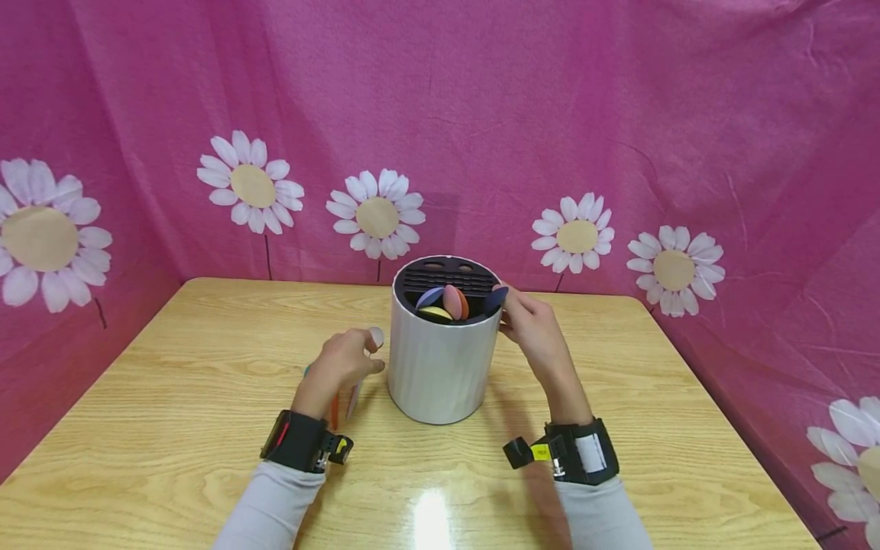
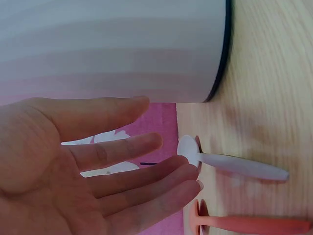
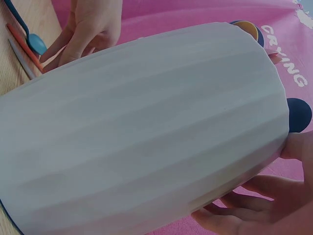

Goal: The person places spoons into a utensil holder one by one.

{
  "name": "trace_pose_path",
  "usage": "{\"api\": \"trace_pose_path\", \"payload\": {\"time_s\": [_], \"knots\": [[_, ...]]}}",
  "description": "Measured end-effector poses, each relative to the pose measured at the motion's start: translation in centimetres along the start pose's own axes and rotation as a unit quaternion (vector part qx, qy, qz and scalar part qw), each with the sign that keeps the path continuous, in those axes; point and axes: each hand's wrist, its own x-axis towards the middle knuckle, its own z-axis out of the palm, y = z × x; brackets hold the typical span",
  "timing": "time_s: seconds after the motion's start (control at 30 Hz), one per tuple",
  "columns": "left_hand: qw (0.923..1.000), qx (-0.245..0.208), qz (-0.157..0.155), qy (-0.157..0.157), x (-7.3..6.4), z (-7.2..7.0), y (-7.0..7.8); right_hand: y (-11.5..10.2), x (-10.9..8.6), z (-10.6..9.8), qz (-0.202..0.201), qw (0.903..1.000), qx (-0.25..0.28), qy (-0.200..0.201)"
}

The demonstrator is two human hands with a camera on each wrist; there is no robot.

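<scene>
A white ribbed utensil holder [image 1: 440, 367] with a black slotted top stands upright on the table. Blue, yellow, pink and orange utensil heads [image 1: 452, 302] crowd its opening. My right hand [image 1: 536, 332] holds the holder's far right side, thumb at the rim beside a navy utensil head [image 3: 299, 115] and fingers curled along the wall. Left of the holder, my left hand [image 1: 340, 360] hovers with loosely extended fingers and nothing in them. Its fingertips overlap a pale spoon [image 2: 244, 165] in the left wrist view. An orange utensil [image 2: 259, 224] lies beside that spoon.
A teal spoon [image 3: 36, 44] lies on the table left of the holder, partly hidden by my left hand in the head view. The wooden table [image 1: 619, 458] ends at a pink cloth backdrop [image 1: 481, 114] printed with white daisies.
</scene>
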Motion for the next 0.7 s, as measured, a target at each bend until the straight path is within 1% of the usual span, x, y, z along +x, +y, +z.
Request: {"api": "trace_pose_path", "payload": {"time_s": [0.2,0.47,0.57,0.7], "knots": [[0.9997,0.009,-0.015,-0.014,0.3,0.4,-0.3,0.0,0.0,0.0,0.001,1.0000,0.001,0.000],[0.9994,0.004,-0.031,-0.015,0.5,0.8,-0.7,0.1,0.0,0.0,0.002,0.9999,0.009,-0.006],[0.9994,0.003,-0.032,-0.013,0.5,0.9,-0.9,0.0,0.0,0.0,0.003,0.9999,0.008,-0.006],[0.9996,0.009,-0.025,0.004,0.6,1.1,-1.1,0.0,0.0,-0.1,0.002,1.0000,0.005,-0.003]]}}
